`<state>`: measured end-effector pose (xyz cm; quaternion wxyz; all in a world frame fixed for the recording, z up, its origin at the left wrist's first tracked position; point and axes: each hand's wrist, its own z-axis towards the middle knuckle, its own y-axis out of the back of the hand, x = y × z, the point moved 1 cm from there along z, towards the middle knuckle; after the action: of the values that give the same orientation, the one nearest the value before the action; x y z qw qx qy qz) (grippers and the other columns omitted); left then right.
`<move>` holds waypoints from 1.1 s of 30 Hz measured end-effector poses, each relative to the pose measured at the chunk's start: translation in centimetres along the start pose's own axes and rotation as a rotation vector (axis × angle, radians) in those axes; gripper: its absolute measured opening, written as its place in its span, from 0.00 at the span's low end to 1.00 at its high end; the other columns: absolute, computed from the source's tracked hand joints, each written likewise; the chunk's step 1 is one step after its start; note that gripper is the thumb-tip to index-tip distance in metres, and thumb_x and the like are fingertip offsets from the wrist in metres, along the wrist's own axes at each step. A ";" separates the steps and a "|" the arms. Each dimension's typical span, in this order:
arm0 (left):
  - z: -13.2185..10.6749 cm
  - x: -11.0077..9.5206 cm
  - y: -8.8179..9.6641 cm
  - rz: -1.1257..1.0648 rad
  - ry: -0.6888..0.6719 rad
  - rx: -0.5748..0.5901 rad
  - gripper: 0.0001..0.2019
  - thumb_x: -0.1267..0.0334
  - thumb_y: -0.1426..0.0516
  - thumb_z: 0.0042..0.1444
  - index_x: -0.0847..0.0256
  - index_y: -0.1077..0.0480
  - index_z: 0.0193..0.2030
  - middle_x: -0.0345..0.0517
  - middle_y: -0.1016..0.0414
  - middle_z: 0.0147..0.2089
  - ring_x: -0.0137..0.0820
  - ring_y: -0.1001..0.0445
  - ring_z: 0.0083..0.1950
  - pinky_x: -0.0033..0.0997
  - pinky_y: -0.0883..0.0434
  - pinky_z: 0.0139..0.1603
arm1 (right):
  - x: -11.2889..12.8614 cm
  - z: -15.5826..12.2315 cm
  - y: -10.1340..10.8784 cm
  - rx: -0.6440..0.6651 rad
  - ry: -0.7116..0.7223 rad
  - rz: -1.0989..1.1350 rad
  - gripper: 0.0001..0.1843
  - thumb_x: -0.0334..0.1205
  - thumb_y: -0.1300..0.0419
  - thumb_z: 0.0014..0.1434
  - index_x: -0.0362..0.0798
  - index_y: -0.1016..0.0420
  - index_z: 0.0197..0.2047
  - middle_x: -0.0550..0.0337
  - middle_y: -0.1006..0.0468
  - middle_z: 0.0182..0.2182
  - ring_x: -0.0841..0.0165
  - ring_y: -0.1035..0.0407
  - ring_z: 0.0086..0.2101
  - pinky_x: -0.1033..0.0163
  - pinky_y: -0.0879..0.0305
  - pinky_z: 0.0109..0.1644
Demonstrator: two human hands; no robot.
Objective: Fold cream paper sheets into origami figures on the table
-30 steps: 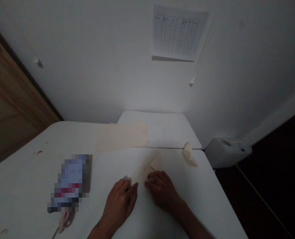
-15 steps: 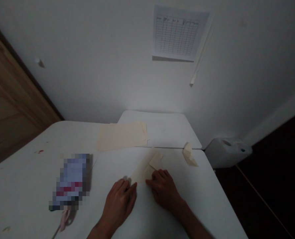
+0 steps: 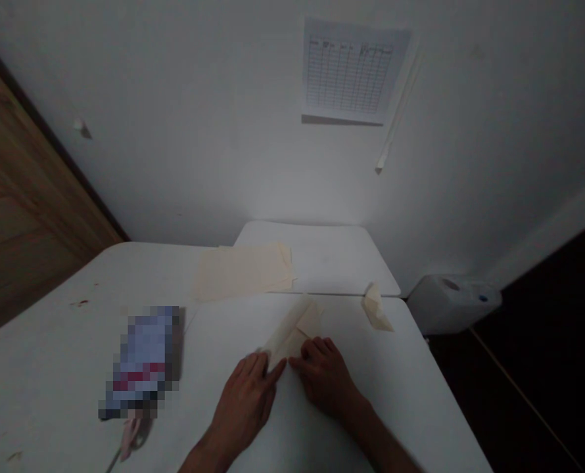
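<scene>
A cream paper stack [image 3: 243, 270] lies at 12 o'clock on the white counter [image 3: 322, 259], with a small folded paper scrap [image 3: 375, 309] at 1 o'clock and a pixelated packet [image 3: 142, 361], too blurred to identify, at 9 o'clock. A printed grid sheet [image 3: 351, 69] hangs on the white wall [image 3: 223, 131], a wooden panel [image 3: 21, 190] stands at 10 o'clock, and a white plastic container [image 3: 453, 303] sits at 2 o'clock.

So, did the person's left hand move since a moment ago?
Yes, rightward: the bare left hand sits further right than before, judged against the flat stack of cream paper sheets on the white table.
</scene>
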<state>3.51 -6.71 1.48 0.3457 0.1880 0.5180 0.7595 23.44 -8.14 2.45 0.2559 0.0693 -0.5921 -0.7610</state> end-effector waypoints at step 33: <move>-1.0 4.4 2.0 -0.096 0.050 -0.162 0.13 0.68 0.49 0.62 0.58 0.29 0.51 0.55 0.33 0.53 0.41 0.33 0.51 0.44 0.28 0.47 | -5.8 0.2 -0.2 -0.252 -0.303 0.259 0.16 0.34 0.43 0.60 0.49 0.27 0.52 0.56 0.22 0.41 0.62 0.31 0.44 0.52 0.40 0.55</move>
<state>-0.81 -4.65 2.64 0.3829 0.1153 0.4716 0.7860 28.22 -5.21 1.16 0.2665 -0.1547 -0.5278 -0.7915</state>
